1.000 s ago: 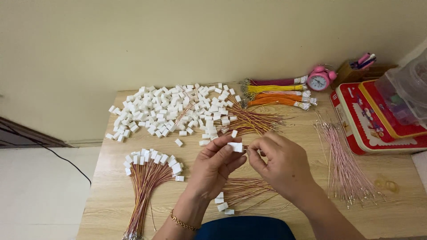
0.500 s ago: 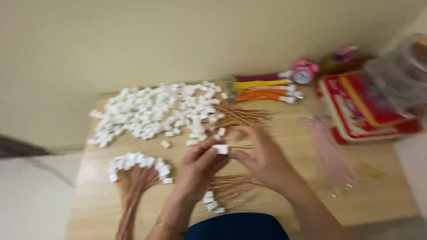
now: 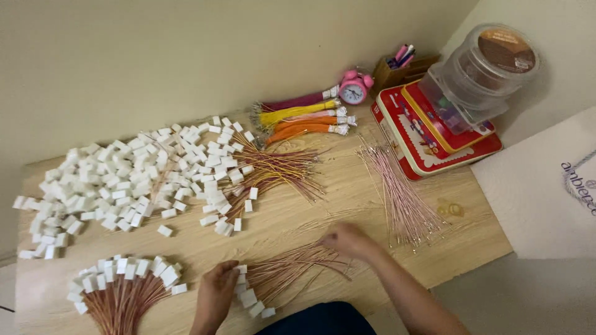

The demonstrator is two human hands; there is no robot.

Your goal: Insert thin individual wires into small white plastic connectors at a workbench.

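Observation:
My left hand (image 3: 217, 288) rests at the near table edge, fingers curled on the white connector end of a small bundle of copper-coloured wires (image 3: 292, 267). My right hand (image 3: 351, 239), blurred, lies on the bare wire ends of the same bundle. A large heap of loose white connectors (image 3: 124, 180) covers the far left. A second bundle of wires with connectors fitted (image 3: 124, 288) fans out at the near left. Loose pink wires (image 3: 400, 195) lie to the right of my right hand.
The wooden table (image 3: 347, 186) stands against a wall. Yellow-red wires (image 3: 279, 170) lie mid-table; bright tied wire bundles (image 3: 304, 121), a pink alarm clock (image 3: 355, 87), a pen holder (image 3: 400, 65), red tins (image 3: 428, 139) and clear tubs (image 3: 484, 68) sit at the back right.
My hands were together holding a white connector a second ago. They have parted and dropped to the near bundle, left on connectors, right on wire ends. The view has shifted.

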